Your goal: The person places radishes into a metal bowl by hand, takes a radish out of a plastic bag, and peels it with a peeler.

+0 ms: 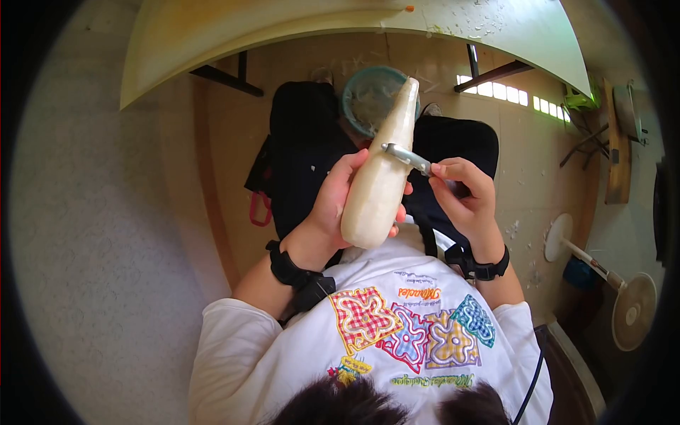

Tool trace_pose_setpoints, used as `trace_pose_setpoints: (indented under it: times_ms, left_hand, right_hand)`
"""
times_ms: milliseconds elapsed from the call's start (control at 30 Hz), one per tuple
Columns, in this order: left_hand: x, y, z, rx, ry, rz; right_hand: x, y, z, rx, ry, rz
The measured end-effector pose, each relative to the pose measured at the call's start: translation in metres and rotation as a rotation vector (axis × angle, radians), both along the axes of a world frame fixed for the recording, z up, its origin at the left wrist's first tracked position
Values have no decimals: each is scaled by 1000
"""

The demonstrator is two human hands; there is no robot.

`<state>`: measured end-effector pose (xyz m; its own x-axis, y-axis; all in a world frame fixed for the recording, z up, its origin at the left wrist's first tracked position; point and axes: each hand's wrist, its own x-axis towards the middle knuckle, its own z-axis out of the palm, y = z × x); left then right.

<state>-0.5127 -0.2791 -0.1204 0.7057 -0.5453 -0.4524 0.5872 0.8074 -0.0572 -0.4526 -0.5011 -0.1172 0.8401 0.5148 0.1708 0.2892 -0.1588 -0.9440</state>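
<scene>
A long white radish (374, 195) lies tilted in my left hand (338, 191), its thick end toward me and its narrow tip pointing away. The fingers of that hand wrap under it and show again on its right side. My right hand (464, 188) is closed on the handle of a metal peeler (409, 157). The peeler's head rests against the upper middle of the radish, whose surface looks pale and smooth. Beyond the tip, on the floor between my feet, stands a blue-green basin (368, 99) with pale peelings in it.
A pale table (340, 18) spans the far side, with scraps and a small orange piece on it. A wall (106, 212) is close on my left. To the right stand a fan (632, 312) and a wooden bench (618, 163). Pale scraps lie on the floor.
</scene>
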Motion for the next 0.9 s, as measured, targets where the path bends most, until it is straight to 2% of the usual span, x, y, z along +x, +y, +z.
trace_pose_setpoints:
  times_ms: [133, 200, 267, 533, 633, 767, 833, 900]
  left_hand:
    - [-5, -2, -5, -21, -54, -10]
    - [-5, -2, -5, -60, -21, -15]
    - [-7, -4, -3, -85, -51, -33]
    - [-9, -1, -6, -140, -95, -68]
    - [-14, 0, -17, -233, -137, -58]
    - [-16, -2, -18, -195, -161, -119]
    - [-13, -2, -18, -207, -173, -117]
    - [-11, 2, -19, -167, -167, -95]
  right_hand:
    - [6, -2, 0, 31, 2, -76]
    - [6, -7, 3, -80, 69, -69]
    - [9, -6, -5, -2, 38, -199]
    - [23, -12, -9, -13, 12, -212]
    - [36, -15, -25, 68, 72, -341]
    - [66, -29, -64, -37, 94, -417]
    - [68, -29, -65, -4, 520, -479]
    - [64, -23, -57, -30, 599, -430]
